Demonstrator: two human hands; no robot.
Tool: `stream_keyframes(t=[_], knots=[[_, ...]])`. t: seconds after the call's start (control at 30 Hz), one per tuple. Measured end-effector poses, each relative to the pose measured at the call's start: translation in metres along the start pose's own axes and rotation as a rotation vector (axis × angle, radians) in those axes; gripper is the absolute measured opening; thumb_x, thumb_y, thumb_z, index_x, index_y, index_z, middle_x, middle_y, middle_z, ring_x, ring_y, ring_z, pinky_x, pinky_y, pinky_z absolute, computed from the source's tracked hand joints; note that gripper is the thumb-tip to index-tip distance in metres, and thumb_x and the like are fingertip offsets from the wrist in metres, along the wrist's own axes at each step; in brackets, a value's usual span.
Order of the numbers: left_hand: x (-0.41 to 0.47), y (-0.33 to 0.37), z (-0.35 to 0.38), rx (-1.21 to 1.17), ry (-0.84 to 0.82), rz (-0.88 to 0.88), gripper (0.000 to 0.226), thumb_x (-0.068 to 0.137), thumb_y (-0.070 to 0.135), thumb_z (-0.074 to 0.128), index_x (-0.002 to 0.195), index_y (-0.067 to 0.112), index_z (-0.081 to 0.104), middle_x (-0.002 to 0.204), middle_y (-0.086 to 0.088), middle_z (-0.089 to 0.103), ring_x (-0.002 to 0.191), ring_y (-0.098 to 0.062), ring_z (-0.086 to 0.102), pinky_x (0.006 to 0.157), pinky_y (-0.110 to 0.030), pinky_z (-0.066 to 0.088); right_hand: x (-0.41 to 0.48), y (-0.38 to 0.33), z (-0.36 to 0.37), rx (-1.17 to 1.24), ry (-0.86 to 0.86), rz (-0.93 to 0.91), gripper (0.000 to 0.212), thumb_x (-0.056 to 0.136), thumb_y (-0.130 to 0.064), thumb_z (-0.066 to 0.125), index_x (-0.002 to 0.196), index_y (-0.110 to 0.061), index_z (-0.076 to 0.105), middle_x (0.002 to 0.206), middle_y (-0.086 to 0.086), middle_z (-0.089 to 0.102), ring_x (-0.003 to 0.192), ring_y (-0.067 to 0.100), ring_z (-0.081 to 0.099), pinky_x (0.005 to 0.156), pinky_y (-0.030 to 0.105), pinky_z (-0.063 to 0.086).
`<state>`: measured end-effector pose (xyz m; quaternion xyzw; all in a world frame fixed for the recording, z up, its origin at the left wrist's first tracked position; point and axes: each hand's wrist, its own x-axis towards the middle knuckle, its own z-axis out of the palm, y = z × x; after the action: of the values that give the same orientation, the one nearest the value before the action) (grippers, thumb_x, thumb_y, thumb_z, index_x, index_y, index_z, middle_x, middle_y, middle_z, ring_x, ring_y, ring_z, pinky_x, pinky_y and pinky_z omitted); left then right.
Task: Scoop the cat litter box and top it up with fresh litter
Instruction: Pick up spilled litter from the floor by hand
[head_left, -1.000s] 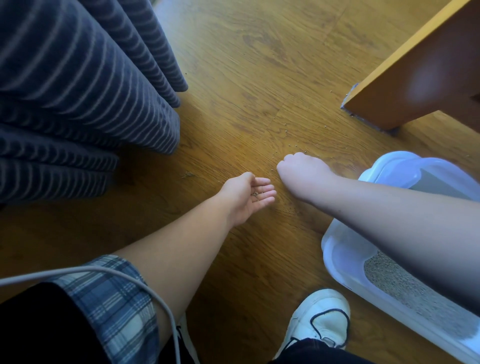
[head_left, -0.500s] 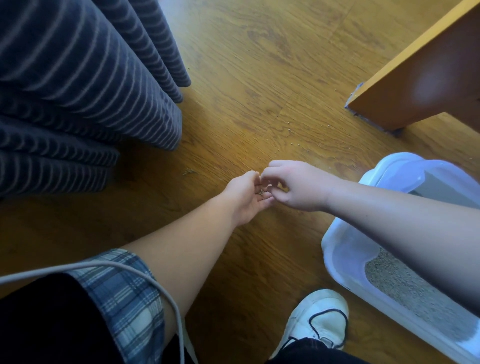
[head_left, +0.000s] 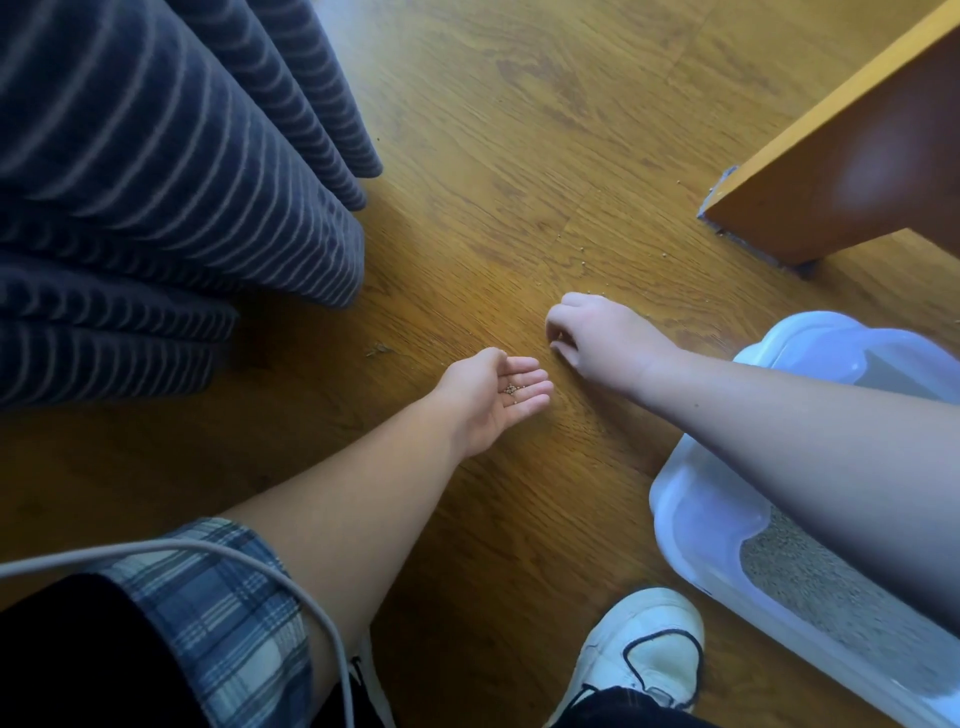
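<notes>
My left hand (head_left: 493, 397) lies palm up just above the wooden floor, fingers relaxed, with several small litter grains (head_left: 511, 388) resting in the palm. My right hand (head_left: 592, 332) is just beyond it, knuckles up and fingers curled down to the floor, fingertips pinching at a grain. More stray grains (head_left: 582, 264) are scattered on the floor further out. The white litter box (head_left: 691, 519) stands at the right under my right forearm, with grey litter (head_left: 810, 577) inside.
Dark striped fabric (head_left: 156, 182) hangs down to the floor at the left. An orange wooden furniture corner (head_left: 841, 171) juts in at the upper right. My white shoe (head_left: 644, 644) is at the bottom beside the box. A grey cable (head_left: 208, 548) crosses my lap.
My right hand dropped grains into the left palm, then moved away to the floor further right. The left hand stayed in place, palm up.
</notes>
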<state>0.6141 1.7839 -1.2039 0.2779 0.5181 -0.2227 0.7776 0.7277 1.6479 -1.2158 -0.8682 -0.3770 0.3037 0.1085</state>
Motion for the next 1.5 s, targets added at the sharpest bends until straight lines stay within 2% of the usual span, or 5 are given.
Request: stream_keyframes(t=[0.33,0.57,0.87,1.13,1.5], knots=[[0.001,-0.003,0.001,0.038,-0.003,-0.009,0.035,0.102,0.011,0.032,0.12,-0.005,0.058,0.118,-0.022,0.064,0.107,-0.031,0.066,0.09,-0.04,0.058,0.002,-0.002,0.006,-0.079,0.006,-0.037,0.012,0.097,-0.022,0.049,0.098,-0.014,0.059,0.101,0.002,0.054,0.099,0.024,0.053,0.072,0.04,0.048],[0.006,-0.002,0.012,-0.072,-0.003,0.041,0.029,0.103,0.013,0.034,0.109,-0.006,0.056,0.102,-0.021,0.062,0.095,-0.032,0.065,0.08,-0.043,0.059,-0.017,-0.017,-0.005,0.203,-0.046,-0.17,0.01,0.087,-0.017,0.058,0.092,-0.018,0.067,0.088,-0.01,0.055,0.084,0.014,0.056,0.076,0.029,0.045],[0.006,0.007,0.016,-0.034,0.005,0.038,0.037,0.104,0.017,0.033,0.109,-0.003,0.064,0.108,-0.02,0.069,0.096,-0.028,0.071,0.077,-0.037,0.06,0.027,0.037,-0.034,0.182,0.304,0.229,0.021,0.095,-0.012,0.055,0.11,-0.017,0.069,0.11,0.003,0.063,0.106,0.023,0.057,0.093,0.033,0.043],[0.005,0.012,0.011,-0.027,0.006,0.036,0.037,0.105,0.017,0.032,0.112,-0.003,0.063,0.112,-0.02,0.069,0.102,-0.029,0.07,0.083,-0.038,0.06,0.05,0.04,-0.027,0.152,0.283,0.209,0.015,0.093,-0.016,0.063,0.108,-0.015,0.063,0.109,0.004,0.058,0.108,0.025,0.054,0.094,0.042,0.046],[0.011,0.013,0.02,-0.04,0.014,0.029,0.036,0.104,0.016,0.034,0.112,-0.003,0.063,0.11,-0.02,0.069,0.099,-0.03,0.071,0.08,-0.038,0.06,0.045,0.041,-0.02,0.018,0.286,0.186,0.009,0.099,-0.021,0.054,0.097,-0.014,0.06,0.103,0.004,0.057,0.105,0.025,0.051,0.083,0.043,0.049]])
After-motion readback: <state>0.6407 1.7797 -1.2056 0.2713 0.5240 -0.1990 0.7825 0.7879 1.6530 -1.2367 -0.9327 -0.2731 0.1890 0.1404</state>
